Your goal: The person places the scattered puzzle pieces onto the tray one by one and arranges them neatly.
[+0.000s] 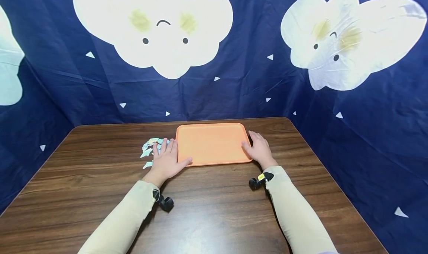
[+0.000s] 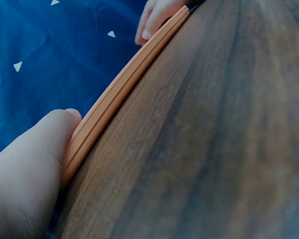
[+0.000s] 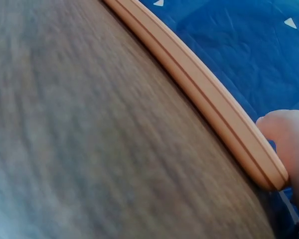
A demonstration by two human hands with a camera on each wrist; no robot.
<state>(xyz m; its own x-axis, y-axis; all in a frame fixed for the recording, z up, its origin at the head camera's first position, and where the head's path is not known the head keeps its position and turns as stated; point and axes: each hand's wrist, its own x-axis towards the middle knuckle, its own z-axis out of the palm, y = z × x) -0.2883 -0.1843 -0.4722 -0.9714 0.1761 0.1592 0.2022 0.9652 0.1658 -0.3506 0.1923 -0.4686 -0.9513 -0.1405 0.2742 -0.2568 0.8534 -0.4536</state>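
An orange tray is lying flat on the brown desk, near its far edge, with a hand resting at each short side. The left hand is stretching its fingers out straight and spread beside the tray's left side, while its thumb is reaching over the near left corner. In the left wrist view that thumb is touching the rim.

Pale blue pieces, thin and irregular, are lying loosely on the desk left of the tray, around the left fingers. The hand is partly hiding them, so whether the fingers are touching any is impossible to tell.

The right hand is resting at the tray's right side, its fingers extending straight along the outside and its thumb lying over the rim. The fingers are not curling round anything in the head view.

Both forearms are wearing pale sleeves, and a small black camera is sitting at each wrist. Behind the desk a dark blue curtain is hanging, showing large white clouds with small faces and scattered white triangles.
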